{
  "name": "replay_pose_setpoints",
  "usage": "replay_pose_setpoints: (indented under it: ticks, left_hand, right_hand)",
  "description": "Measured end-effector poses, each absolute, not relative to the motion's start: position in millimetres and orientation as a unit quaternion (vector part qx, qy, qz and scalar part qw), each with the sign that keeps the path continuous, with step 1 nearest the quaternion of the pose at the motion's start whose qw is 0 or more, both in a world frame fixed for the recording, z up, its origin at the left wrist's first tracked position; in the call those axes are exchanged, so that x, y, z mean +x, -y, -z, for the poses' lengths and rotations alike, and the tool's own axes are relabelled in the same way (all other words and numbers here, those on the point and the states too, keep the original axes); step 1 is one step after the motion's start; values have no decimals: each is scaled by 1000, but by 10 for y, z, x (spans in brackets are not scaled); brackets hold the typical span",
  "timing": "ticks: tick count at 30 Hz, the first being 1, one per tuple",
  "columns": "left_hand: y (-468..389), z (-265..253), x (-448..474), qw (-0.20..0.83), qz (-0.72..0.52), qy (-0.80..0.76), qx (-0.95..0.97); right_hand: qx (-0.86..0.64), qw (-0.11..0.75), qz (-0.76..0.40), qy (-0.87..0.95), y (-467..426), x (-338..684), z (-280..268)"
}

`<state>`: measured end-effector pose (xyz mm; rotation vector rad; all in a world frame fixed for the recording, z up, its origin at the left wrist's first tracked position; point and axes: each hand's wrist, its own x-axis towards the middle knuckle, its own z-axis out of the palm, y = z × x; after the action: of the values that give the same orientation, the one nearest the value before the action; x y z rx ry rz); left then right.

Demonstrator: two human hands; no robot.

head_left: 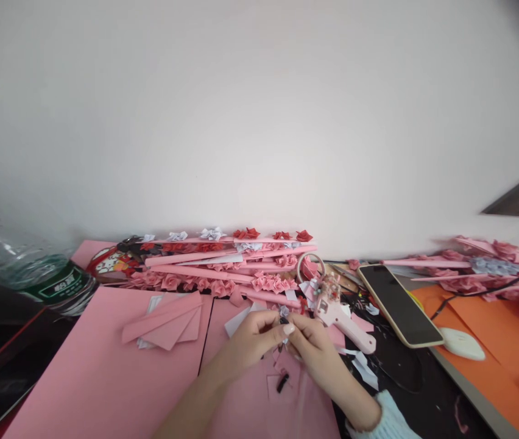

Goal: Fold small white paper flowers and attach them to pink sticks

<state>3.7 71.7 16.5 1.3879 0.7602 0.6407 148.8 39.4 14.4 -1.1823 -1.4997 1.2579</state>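
My left hand (pixel 259 334) and my right hand (pixel 312 342) meet over the pink card (pixel 232 390), fingers closed in a pinch. Between the fingertips a small dark piece (pixel 283 320) shows, with a bit of pale paper beside it; the fingers hide most of this, so its kind is unclear. Just below the hands lies a small black object (pixel 282 383) on a little pink square (pixel 274 388). To the right of my right hand is a pale pink glue gun (pixel 348 326), lying on its side among paper scraps.
Pink paper sticks with paper flowers (pixel 223 274) are piled along the wall. Folded pink papers (pixel 168 323) lie at left, near a water bottle (pixel 53 274). A phone (pixel 399 305), a white mouse (pixel 463 343), a cable and orange sheets (pixel 492 353) occupy the right.
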Motion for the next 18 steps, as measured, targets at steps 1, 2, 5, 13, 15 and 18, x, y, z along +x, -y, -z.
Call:
replay_pose_setpoints:
  ticks: [1, 2, 5, 13, 15, 18]
  left_hand:
    - [-716, -168, 39, 657, -283, -334, 613]
    - [-713, -170, 40, 657, -284, -334, 613]
    - [-698, -163, 50, 655, -293, -341, 608]
    - [-626, -60, 161, 667, -348, -349, 558]
    - [-603, -48, 193, 647, -367, -360, 563]
    - [-561, -50, 235, 609, -396, -376, 574]
  right_hand:
    - [-463, 421, -518, 583, -391, 1483, -122]
    - [-458, 430, -527, 572, -388, 1480, -101]
    - [-470, 445, -517, 559, -375, 1478, -58]
    - [-534, 428, -376, 625, -367, 1455, -61]
    - [-532, 432, -352, 638, -364, 1449, -56]
    - [-532, 443, -321, 646, -360, 1440, -51]
